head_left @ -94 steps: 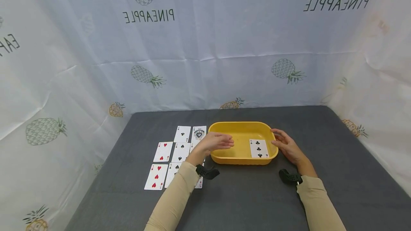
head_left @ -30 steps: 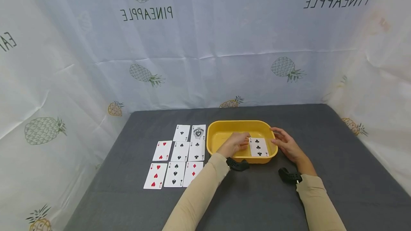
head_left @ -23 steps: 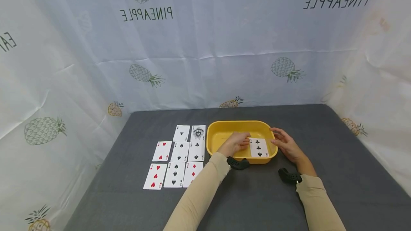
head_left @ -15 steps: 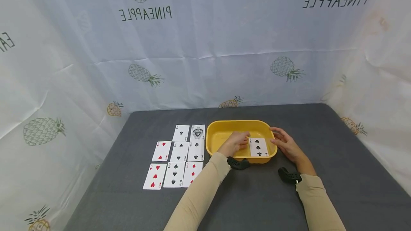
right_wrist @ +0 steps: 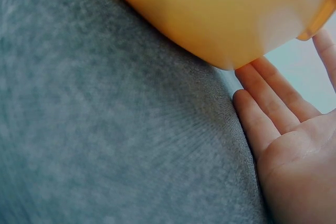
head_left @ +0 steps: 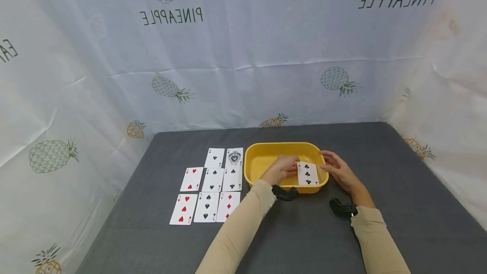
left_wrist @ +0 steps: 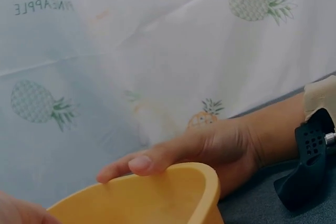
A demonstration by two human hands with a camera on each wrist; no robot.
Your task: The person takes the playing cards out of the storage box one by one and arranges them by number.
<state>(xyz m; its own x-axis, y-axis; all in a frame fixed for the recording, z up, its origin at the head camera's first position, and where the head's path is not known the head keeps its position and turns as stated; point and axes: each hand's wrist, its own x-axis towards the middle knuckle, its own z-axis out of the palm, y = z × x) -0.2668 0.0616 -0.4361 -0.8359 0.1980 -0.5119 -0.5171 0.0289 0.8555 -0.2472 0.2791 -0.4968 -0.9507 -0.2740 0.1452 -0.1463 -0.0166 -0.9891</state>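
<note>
In the head view a three of clubs [head_left: 307,174] lies tilted inside a yellow plastic tray [head_left: 262,149], toward its right end. My left hand [head_left: 280,170] reaches into the tray with curled fingers and pinches the card by its left edge; the fingertips are partly hidden. My right hand [head_left: 340,173] rests against the tray's right end. In the left wrist view its thumb lies on the rim of the tray [left_wrist: 205,198]. The right wrist view shows the fingers [right_wrist: 270,98] of that hand straight along the outside wall.
Left of the tray, several playing cards lie face up in rows, among them a three of hearts [head_left: 184,209], a three of spades [head_left: 206,207] and an ace of clubs [head_left: 214,157]. A pineapple-print curtain [head_left: 236,96] hangs behind the dark grey tabletop [head_left: 296,231].
My left hand has come from over the tray's left rim to the card inside. In the last half second the card has shifted slightly right and tilted. The right hand stays put.
</note>
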